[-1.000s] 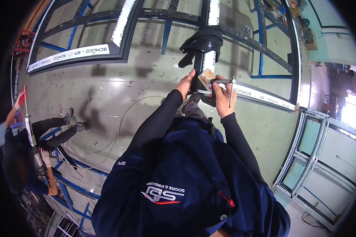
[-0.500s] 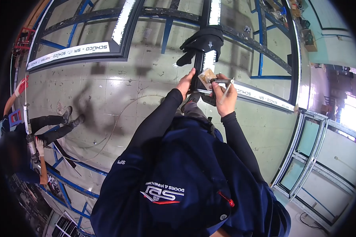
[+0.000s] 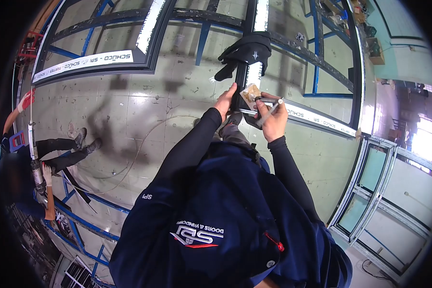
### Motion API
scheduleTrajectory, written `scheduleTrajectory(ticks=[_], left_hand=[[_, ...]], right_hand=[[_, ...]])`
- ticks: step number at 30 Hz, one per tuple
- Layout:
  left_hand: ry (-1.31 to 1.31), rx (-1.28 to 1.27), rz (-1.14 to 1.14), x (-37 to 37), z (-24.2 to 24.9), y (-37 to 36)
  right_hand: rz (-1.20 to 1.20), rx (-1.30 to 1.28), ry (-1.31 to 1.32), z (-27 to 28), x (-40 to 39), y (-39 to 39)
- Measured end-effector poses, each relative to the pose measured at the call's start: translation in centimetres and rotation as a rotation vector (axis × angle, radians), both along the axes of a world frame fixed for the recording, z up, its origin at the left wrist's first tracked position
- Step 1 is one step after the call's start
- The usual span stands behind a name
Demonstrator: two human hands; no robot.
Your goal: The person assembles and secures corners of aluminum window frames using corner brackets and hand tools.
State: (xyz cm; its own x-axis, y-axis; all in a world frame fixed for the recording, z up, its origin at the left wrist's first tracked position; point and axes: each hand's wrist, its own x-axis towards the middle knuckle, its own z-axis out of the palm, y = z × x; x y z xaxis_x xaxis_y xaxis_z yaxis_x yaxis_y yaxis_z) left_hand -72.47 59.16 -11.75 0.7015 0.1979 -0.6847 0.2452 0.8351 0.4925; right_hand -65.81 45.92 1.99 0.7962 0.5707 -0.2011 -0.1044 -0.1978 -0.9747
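My left hand (image 3: 224,102) grips the edge of a dark window frame (image 3: 241,93) at its near corner, one fingertip pointing up along the profile. In my closed right hand (image 3: 274,120) is a slim tool with a dark shaft and a pale end (image 3: 280,102); its exact kind cannot be made out. The shaft's inner end meets a small beige-brown, stained piece (image 3: 250,92) lying on the frame corner between my hands. Just beyond it, a black fabric item (image 3: 247,50), perhaps a glove, drapes over the upright profile. White printed tape (image 3: 312,116) runs along the frame.
Another dark frame (image 3: 149,65) lies at the upper left on blue trestles (image 3: 202,45). On the left, a co-worker (image 3: 21,177) holds a long tube-like tool (image 3: 35,163). A hose (image 3: 141,144) curves across the floor. Glazed frames (image 3: 377,187) lean at the right.
The tool in my right hand has turned slightly, its pale end now tilted differently. My left hand stays in place. The co-worker at the left has shifted a little.
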Motion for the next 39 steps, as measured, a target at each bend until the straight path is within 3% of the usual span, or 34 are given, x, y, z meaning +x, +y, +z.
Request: scheduleTrajectory(ticks=[21, 31, 39], left_hand=[[0.012, 0.01, 0.001, 0.5, -3.7, -0.5], [-0.015, 0.016, -0.071, -0.5, 0.8, 0.0], [0.005, 0.031, -0.024, -0.4, 0.4, -0.4]], right_hand=[[0.037, 0.074, 0.058, -0.1, 0.5, 0.0], [0.04, 0.046, 0.046, 0.2, 1.0, 0.1], [0.043, 0.028, 0.023, -0.6, 1.1, -0.1]])
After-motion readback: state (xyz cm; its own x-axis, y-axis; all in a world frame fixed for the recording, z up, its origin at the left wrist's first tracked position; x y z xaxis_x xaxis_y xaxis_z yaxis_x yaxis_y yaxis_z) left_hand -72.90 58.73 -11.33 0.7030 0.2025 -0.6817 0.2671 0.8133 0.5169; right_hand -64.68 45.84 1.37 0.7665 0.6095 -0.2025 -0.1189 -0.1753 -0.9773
